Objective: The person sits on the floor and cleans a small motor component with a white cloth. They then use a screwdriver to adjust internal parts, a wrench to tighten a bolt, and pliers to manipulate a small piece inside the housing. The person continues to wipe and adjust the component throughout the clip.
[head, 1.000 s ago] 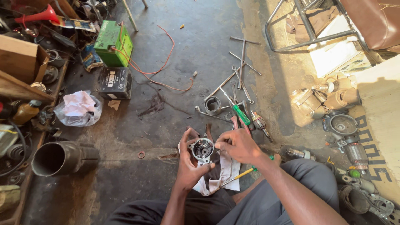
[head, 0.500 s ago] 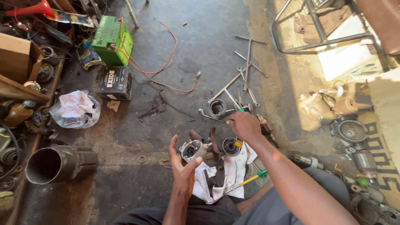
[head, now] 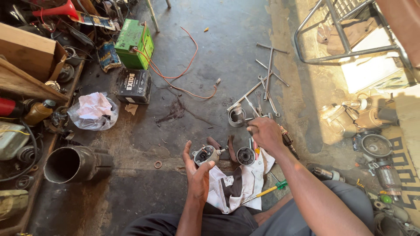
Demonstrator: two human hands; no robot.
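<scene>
- Two bare hands over a grimy concrete floor (head: pixel 210 52); person seated low, knees at the bottom edge.
- Left hand (head: pixel 197 168) palm-up, fingers (head: pixel 187 153) curled around a small round metal housing (head: pixel 204 154). Housing sits in the palm, thumb side toward the right; grip closed on it.
- Right hand (head: pixel 264 133) reaches out past the left, knuckles up, fingers bent downward and together. What they pinch, if anything, cannot be told from here.
- Second round part, dark disc with pale rim (head: pixel 245 156), lies on the floor just beside the right hand's wrist, near the housing but apart from it.
- White rag (head: pixel 238 183) spread under and in front of both hands; yellow-shafted screwdriver with green tip (head: pixel 267 190) lies on its right edge.
- Loose spanners and rods (head: pixel 267 83) scattered beyond the right hand, with a metal ring (head: pixel 236 117).
- Farther left: green battery (head: pixel 134 41), black battery (head: pixel 134 85), crumpled plastic bag (head: pixel 92 111), wide steel pipe (head: pixel 72 164).
</scene>
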